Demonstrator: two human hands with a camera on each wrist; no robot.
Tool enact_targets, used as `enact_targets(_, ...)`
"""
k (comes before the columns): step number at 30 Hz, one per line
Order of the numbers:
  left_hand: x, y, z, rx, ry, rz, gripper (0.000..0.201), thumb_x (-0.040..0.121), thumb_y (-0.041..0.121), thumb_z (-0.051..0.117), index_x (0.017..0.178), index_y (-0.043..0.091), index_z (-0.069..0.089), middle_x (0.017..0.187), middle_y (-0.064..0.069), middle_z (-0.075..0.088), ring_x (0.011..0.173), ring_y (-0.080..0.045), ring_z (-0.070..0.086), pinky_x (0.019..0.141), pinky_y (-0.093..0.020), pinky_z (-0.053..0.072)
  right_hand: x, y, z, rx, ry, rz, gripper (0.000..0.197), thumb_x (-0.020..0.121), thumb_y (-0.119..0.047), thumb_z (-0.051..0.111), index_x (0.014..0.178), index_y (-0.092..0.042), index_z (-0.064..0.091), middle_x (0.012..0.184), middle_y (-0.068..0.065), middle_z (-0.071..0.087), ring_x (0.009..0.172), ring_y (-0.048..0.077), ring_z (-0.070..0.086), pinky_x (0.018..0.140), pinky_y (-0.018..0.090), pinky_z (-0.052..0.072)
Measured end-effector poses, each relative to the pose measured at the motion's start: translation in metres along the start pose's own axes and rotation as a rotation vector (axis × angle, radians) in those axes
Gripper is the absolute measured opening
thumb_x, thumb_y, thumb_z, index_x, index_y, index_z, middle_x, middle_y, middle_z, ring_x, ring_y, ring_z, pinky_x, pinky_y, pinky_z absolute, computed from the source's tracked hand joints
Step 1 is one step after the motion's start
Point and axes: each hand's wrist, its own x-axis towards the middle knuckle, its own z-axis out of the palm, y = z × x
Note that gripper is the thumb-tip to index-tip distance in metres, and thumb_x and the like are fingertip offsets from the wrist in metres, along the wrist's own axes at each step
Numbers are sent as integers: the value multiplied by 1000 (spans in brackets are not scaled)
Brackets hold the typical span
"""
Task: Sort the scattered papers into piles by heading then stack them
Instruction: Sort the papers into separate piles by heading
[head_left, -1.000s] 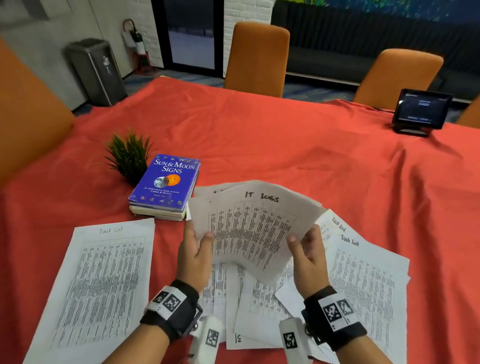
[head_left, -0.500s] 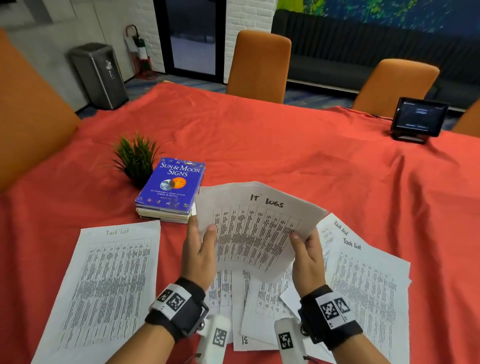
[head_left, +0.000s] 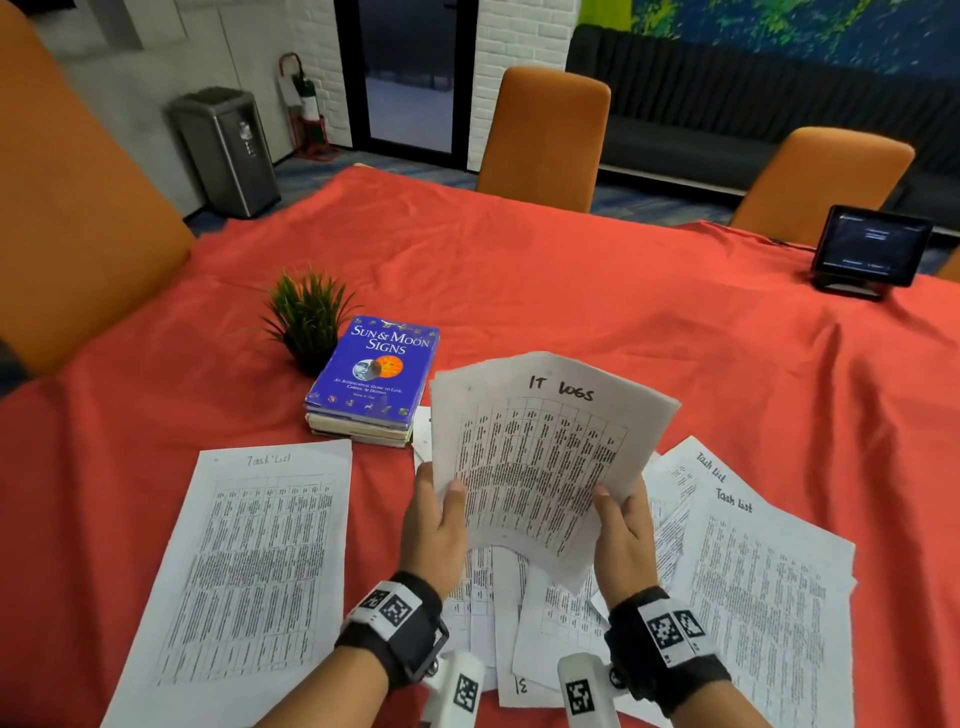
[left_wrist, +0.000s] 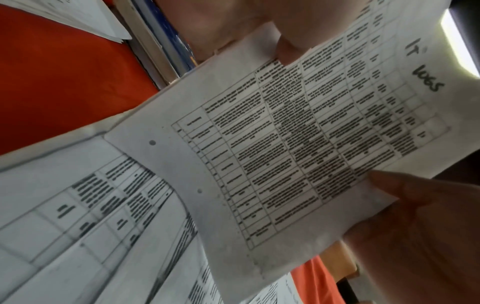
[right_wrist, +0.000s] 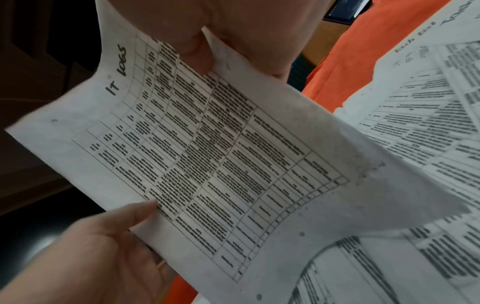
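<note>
Thumbs of left hand (head_left: 434, 525) and right hand (head_left: 623, 535) pinching raised IT Logs sheet (head_left: 540, 452) at its side edges.

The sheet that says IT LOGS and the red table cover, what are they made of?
IT LOGS sheet: thin matte paper, it seems; it curves between the left hand and right hand. Red table cover: probably cloth, matte, with soft wrinkles and folds.

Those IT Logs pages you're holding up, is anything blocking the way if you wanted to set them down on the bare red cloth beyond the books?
Nothing visible does. Both the left hand and right hand pinch the IT Logs sheets above the scattered papers. The red tablecloth past the blue book lies bare; book and plant sit to the left.
</note>
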Motion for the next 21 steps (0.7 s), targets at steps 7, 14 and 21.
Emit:
enact_targets(7, 18, 21, -58, 83, 50, -13, 29, 95, 9, 52, 122, 18, 55, 112, 7, 69, 103, -4, 65, 90, -25, 51, 10, -3, 29, -67, -111, -8, 12, 96, -7, 50, 98, -19, 51, 100, 5, 67, 91, 20, 65, 78, 35, 52)
enact_targets(14, 29, -7, -162, 206, 137, -173, 24, 95, 9, 48, 100, 28, 61, 98, 2, 70, 90, -20, 66, 74, -29, 51, -1, 16, 50, -209, -361, 218, 17, 96, -11, 51, 110, -20, 56, 88, 9, 71, 73, 21, 66, 65, 34, 51)
enact_targets(21, 27, -49, -249, 267, 224, -349, 30, 92, -6, 45, 117, 2, 61, 105, -10, 66, 98, -22, 60, 78, -27, 44, -10, 56, 32, -331, -355, 387, 14, 96, -11, 52, 106, -15, 60, 90, 15, 71, 70, 24, 64, 62, 34, 47)
